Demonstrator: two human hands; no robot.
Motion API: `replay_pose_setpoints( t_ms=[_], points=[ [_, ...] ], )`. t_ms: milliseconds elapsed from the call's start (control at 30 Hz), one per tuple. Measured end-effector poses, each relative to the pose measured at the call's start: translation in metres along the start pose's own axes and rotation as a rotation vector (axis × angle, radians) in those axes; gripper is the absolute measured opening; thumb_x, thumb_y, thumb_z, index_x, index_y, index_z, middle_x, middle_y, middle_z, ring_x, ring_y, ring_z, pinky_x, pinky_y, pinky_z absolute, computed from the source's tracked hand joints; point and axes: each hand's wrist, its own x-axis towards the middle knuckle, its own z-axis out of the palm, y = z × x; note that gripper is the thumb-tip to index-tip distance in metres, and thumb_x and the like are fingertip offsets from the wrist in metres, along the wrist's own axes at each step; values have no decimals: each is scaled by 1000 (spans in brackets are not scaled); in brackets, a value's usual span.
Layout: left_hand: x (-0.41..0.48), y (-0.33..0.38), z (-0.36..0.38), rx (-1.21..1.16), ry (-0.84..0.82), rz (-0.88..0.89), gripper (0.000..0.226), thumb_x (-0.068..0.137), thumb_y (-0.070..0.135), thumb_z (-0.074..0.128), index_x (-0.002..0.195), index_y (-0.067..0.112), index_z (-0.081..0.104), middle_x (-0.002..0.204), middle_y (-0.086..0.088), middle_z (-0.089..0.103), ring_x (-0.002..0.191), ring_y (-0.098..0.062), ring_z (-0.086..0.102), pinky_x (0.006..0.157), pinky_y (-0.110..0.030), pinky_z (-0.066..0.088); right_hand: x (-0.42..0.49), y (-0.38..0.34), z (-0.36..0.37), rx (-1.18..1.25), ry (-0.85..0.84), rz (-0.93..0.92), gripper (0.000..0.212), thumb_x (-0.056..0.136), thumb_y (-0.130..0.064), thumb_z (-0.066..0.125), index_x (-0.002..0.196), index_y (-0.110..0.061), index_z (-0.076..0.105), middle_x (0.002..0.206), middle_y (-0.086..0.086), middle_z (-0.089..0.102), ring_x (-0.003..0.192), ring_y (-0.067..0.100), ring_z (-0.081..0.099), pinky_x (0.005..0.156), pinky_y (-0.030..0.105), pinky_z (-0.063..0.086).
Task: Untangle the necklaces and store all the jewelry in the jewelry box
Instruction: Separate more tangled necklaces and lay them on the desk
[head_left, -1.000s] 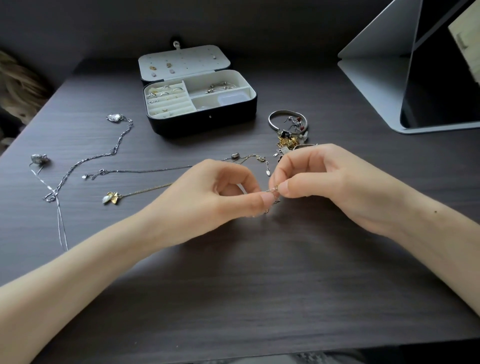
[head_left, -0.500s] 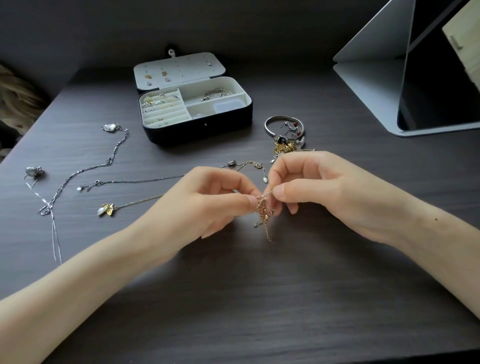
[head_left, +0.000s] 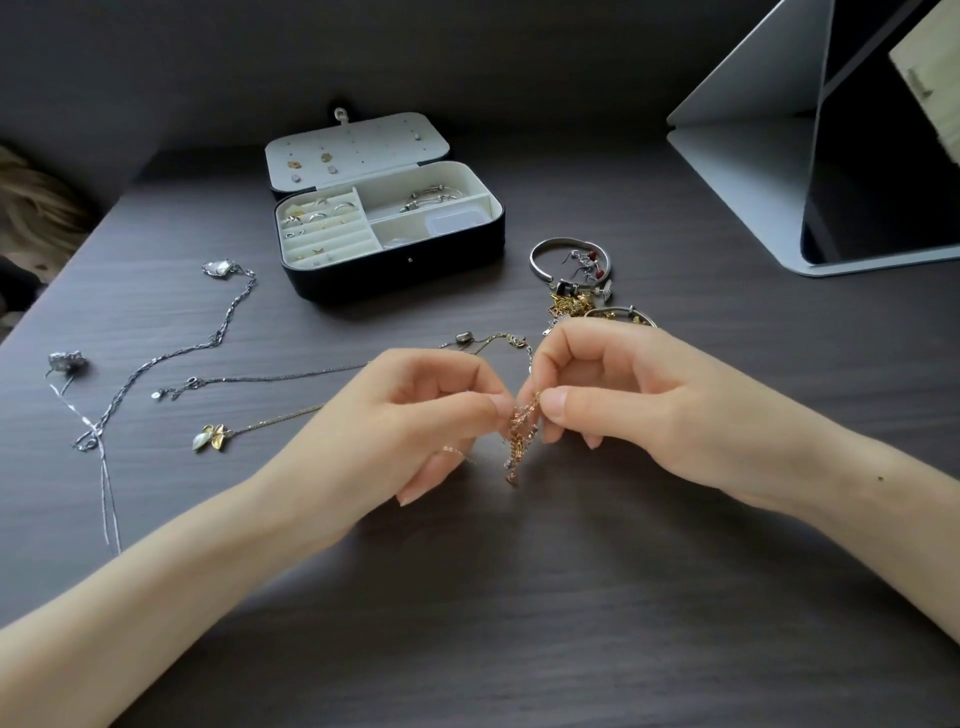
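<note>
Both the left hand and right hand pinched a knotted gold chain, while rings sat in the jewelry box and necklaces lay at frame left on the desk.

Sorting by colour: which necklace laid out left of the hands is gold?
The thin gold chain with the gold-and-white leaf-shaped pendant; the other chains lying there are silver.

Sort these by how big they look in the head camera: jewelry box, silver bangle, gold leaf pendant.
Largest: jewelry box.
Then: silver bangle.
Smallest: gold leaf pendant, though it lies nearer the camera.
</note>
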Motion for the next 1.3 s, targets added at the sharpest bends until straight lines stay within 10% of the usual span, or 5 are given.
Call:
replay_pose_setpoints(
  t_ms=[367, 700, 1000, 1133, 1300],
  points=[
    [0, -2, 5, 89, 78, -3, 18, 77, 25, 49, 68, 12, 57, 35, -1, 39, 29, -12, 29, 39, -16, 26, -2, 0, 4, -38, -20, -29, 9, 80, -19, 59, 88, -19, 54, 76, -7, 63, 73, 18, 57, 72, 38, 47],
    [2, -10, 2, 214, 173, 72, 26, 89, 37, 44, 71, 21, 52, 39, -1, 40, 31, -12, 30, 41, -17, 26, -3, 2, -2, -19, -54, 15, 24, 75, -10, 59, 97, -17, 57, 71, -8, 60, 66, 13, 51, 61, 21, 44],
    [-1, -8, 4, 117, 79, 87, 29, 89, 39, 42, 76, 14, 48, 43, 5, 34, 31, -11, 26, 36, -16, 22, 0, -2, 12, -198, 82, -51, 13, 79, -32, 68, 83, -20, 64, 72, 6, 63, 68, 29, 57, 64, 41, 48],
    [-3, -7, 5, 129, 77, 86, 26, 89, 38, 41, 74, 18, 47, 43, 3, 36, 31, -11, 28, 37, -15, 24, 0, -1, 15, -253, 131, -56, 14, 80, -24, 70, 70, -18, 62, 59, -3, 55, 52, 5, 46, 51, 19, 39],
    [-5, -13, 3, 622, 219, 222, 24, 92, 41, 37, 71, 29, 41, 49, 6, 52, 49, -9, 44, 54, -26, 35, -2, -4, 10, -371, 88, -5, 11, 74, -25, 73, 69, -24, 63, 62, -3, 56, 57, 15, 49, 58, 31, 43]
  ],
)
